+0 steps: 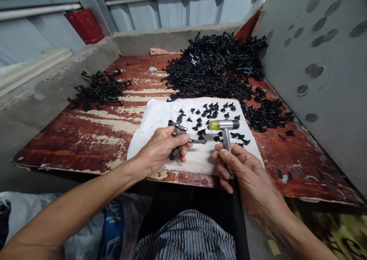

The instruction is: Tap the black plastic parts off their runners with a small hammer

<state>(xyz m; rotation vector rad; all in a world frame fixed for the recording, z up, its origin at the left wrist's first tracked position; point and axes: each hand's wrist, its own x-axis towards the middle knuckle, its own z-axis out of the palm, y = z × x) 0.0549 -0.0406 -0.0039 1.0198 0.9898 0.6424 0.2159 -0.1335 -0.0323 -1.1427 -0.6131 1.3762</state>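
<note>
My left hand (164,147) is closed around a black jointed bracket (179,129), whose several arms stick out past the fingers. In my right hand (243,166) is a mallet (226,137) with a metal shaft and a black handle, its head up. One face of the head is translucent yellow, the other dark. Both hands hover over a white cloth (155,116). Small black round-based parts (212,109) lie scattered across the cloth, several of them beyond and beside the mallet head.
A large heap of black parts (212,69) covers the back right of the worn red-brown board (94,145). At the left lies a smaller pile of black jointed pieces (100,90). Loose parts (266,114) spread right of the cloth. A grey panel (312,80) borders the right side.
</note>
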